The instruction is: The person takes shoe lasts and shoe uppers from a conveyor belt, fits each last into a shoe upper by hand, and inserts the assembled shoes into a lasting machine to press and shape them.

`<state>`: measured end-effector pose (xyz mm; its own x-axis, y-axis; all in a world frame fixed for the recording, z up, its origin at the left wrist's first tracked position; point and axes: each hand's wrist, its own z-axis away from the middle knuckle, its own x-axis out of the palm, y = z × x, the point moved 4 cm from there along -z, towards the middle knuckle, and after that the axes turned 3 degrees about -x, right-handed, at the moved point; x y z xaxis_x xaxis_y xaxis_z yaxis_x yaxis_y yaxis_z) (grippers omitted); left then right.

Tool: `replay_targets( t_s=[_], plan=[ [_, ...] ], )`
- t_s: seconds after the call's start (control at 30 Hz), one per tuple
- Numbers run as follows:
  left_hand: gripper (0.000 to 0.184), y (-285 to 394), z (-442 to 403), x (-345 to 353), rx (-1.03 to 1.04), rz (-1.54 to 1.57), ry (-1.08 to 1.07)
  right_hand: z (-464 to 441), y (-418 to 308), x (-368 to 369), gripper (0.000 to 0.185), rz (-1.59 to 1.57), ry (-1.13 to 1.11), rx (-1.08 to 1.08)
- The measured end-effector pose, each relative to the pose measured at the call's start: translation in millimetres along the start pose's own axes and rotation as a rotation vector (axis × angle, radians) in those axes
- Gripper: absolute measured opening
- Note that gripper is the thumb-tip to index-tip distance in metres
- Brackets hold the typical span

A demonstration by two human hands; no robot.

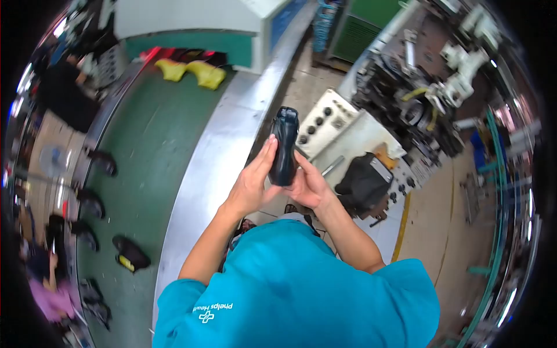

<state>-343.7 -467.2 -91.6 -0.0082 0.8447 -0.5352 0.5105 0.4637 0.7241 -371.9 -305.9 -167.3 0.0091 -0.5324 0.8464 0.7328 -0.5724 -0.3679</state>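
Observation:
A black shoe (284, 148), glossy and narrow in the middle, is held up in front of my body, its long side pointing away from me. My left hand (252, 182) presses against its left side with the fingers stretched along it. My right hand (310, 182) grips the lower right side, with the thumb up along the edge. Both palms sit around the near end and hide part of it. Whether a last is inside the shoe I cannot tell.
To my left runs a green conveyor belt (145, 168) with a metal edge (203, 168). It carries a black shoe (130, 253) and yellow pieces (206, 74). A machine (415, 87), a control panel (326, 122) and a black cloth-like item (365, 182) stand at right. Other people work across the belt.

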Motion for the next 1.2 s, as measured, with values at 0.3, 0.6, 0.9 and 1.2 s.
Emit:
replay_targets(
  t_s=[0.3, 0.6, 0.9, 1.2],
  plan=[
    [0.087, -128, 93, -79, -0.454, -0.200, 0.284, -141, 108, 6, 0.094, 0.487, 0.026, 0.617],
    [0.079, -126, 90, -90, -0.532, -0.125, 0.286, -150, 77, 84, 0.092, 2.052, -0.288, -0.727],
    [0.073, -148, 79, -70, -0.522, -0.223, 0.535, -180, 79, 88, 0.073, 1.939, -0.250, -0.691],
    [0.080, -151, 80, -78, -0.574, -0.274, 0.530, -182, 67, 91, 0.068, 1.917, -0.287, -0.728]
  ],
)
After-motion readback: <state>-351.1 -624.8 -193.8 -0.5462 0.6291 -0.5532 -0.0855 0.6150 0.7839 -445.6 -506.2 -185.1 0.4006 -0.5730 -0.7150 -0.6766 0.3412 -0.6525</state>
